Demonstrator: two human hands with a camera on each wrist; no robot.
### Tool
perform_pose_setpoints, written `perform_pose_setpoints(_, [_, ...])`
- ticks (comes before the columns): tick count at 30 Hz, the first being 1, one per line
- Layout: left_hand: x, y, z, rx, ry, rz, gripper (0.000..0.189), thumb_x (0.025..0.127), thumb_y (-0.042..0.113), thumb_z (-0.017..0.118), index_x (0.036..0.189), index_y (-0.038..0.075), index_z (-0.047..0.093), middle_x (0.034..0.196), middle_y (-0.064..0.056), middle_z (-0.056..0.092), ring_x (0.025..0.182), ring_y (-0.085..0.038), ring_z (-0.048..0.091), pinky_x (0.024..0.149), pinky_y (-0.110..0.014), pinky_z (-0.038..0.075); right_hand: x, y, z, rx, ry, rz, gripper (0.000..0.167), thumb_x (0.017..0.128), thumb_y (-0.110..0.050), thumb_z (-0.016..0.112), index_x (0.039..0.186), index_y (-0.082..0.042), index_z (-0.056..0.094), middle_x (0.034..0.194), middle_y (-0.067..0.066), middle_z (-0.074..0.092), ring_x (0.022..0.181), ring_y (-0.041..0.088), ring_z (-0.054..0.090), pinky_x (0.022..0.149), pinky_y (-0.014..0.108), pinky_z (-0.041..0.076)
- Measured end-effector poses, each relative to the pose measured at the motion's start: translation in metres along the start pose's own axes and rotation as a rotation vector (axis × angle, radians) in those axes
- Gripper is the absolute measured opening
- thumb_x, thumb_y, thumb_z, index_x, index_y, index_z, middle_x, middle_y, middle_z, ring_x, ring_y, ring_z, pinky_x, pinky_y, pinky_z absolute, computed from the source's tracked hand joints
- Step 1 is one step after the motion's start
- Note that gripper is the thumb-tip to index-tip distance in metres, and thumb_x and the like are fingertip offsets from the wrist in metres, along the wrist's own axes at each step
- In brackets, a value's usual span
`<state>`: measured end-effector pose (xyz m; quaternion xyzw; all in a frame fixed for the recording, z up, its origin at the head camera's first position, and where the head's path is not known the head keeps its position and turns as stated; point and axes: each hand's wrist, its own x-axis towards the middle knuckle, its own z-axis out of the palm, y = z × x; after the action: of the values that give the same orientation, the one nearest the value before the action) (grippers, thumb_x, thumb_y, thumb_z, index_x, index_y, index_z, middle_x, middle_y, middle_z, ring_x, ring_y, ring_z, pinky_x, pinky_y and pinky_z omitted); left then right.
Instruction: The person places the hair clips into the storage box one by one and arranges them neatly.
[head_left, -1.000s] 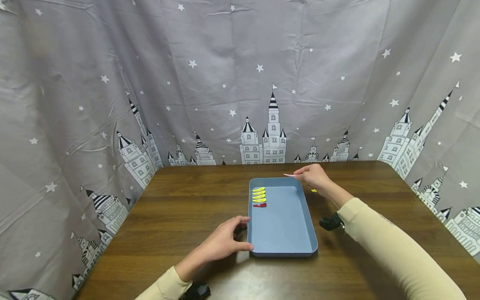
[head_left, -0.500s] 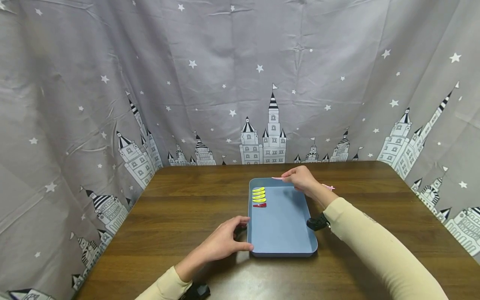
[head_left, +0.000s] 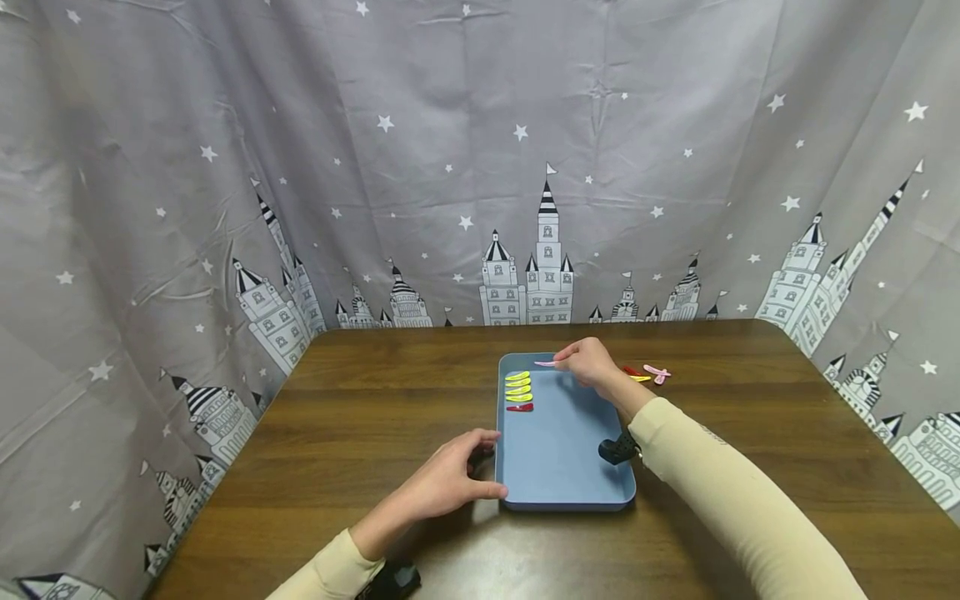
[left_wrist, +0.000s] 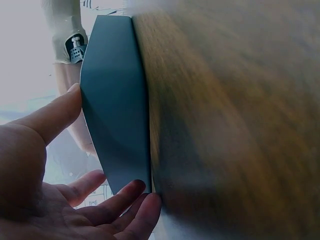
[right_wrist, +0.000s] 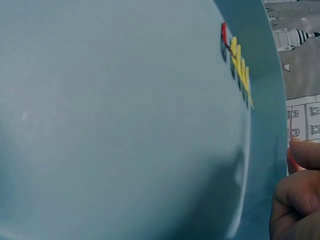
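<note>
Shifted since the earliest frame: the right hand, leftward from the far right corner of the tray, bringing its clip in over the tray's far end. Left hand: same position.

Item: pale pink, slim, tapered hair clip, material uncertain. Pinched between right thumb and fingertips; raised, seen against the curtain in the right wrist view. It projects leftward from the grip, long axis roughly across the tray, nearly parallel to the far rim. The right hand holds it; the left is well apart.

Item: blue-grey, shallow, rectangular tray with rounded corners. Left thumb and fingers, spread apart, touch its left side near the front corner.

Item: row of four glossy yellow, teardrop-shaped clips, inside the tray along its left wall; nearer and to the left of the pink clip.

Item: one dark red, tapered clip, at the row's near end.

Item: loose pink clips, crossed on the brown wooden table, right of the tray.
</note>
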<state>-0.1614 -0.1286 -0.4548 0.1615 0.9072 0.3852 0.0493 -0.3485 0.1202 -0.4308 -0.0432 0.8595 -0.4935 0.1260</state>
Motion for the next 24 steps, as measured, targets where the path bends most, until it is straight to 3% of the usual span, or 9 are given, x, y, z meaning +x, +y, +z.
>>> perform_pose_setpoints(8, [0.000, 0.001, 0.000, 0.003, 0.007, 0.019, 0.080, 0.078, 0.041, 0.086, 0.142, 0.006, 0.053, 0.135, -0.007, 0.062, 0.125, -0.026, 0.058, 0.099, -0.046, 0.051, 0.006, 0.010, 0.011, -0.031, 0.030, 0.017, 0.016, 0.094, -0.009, 0.069, 0.106, 0.000, 0.075, 0.089, 0.011, 0.063, 0.041, 0.010, 0.031, 0.042, 0.024, 0.027])
perform_pose_setpoints(15, [-0.001, 0.001, 0.000, 0.002, 0.010, 0.025, 0.079, 0.078, 0.040, 0.086, 0.142, 0.006, 0.053, 0.135, -0.008, 0.063, 0.125, -0.027, 0.058, 0.098, -0.046, 0.051, 0.005, 0.012, 0.019, -0.058, 0.067, 0.044, 0.016, 0.094, -0.010, 0.068, 0.105, -0.001, 0.075, 0.071, 0.003, 0.052, 0.043, 0.010, 0.031, 0.043, 0.024, 0.030])
perform_pose_setpoints(24, [-0.001, 0.001, -0.001, 0.010, -0.007, -0.003, 0.079, 0.079, 0.041, 0.085, 0.143, 0.009, 0.052, 0.136, -0.006, 0.062, 0.125, -0.025, 0.058, 0.098, -0.043, 0.052, 0.008, 0.015, 0.029, -0.073, 0.127, 0.049, 0.014, 0.093, -0.007, 0.067, 0.102, -0.001, 0.076, 0.086, 0.012, 0.066, 0.040, 0.009, 0.034, 0.039, 0.022, 0.028])
